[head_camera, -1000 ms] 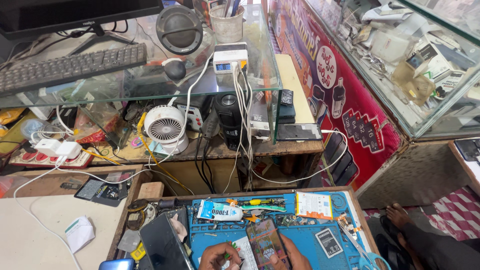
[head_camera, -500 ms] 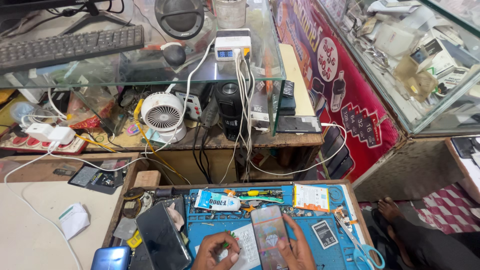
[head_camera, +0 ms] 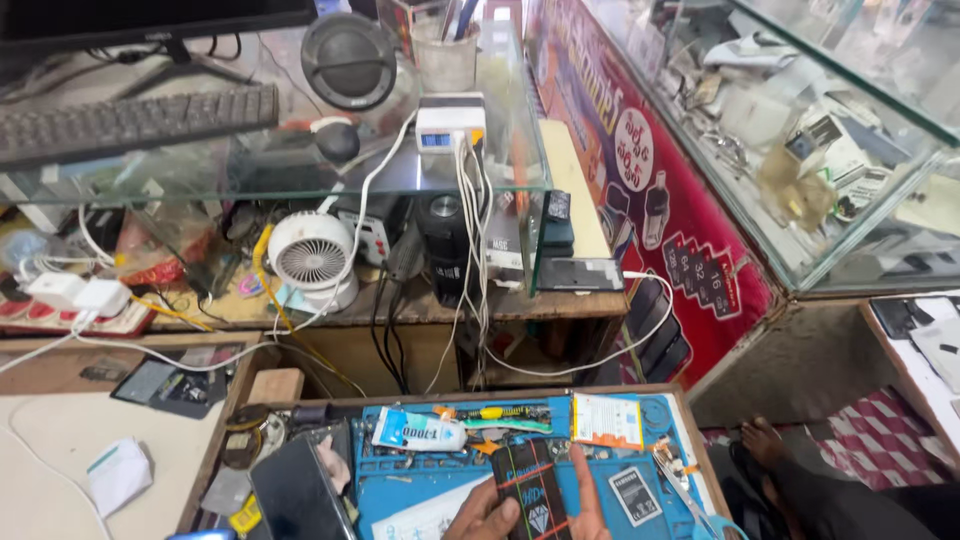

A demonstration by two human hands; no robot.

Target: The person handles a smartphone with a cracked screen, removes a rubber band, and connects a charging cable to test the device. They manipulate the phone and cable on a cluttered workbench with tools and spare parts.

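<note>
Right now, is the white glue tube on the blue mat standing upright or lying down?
Lying down: the white tube rests on its side across the blue mat, cap pointing right.

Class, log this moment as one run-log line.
left hand: holds dark phone panel | right hand: steadies panel edge | under: blue work mat

Black flat package (head_camera: pixel 530 490) with orange stripes, held by both hands at bottom centre. White-blue tube (head_camera: pixel 418 432) left of it on blue mat. White-yellow label card (head_camera: pixel 607 420) to its right. Red banner (head_camera: pixel 640 190) along the counter front. Dark monitor (head_camera: pixel 150 15) top left.
</note>
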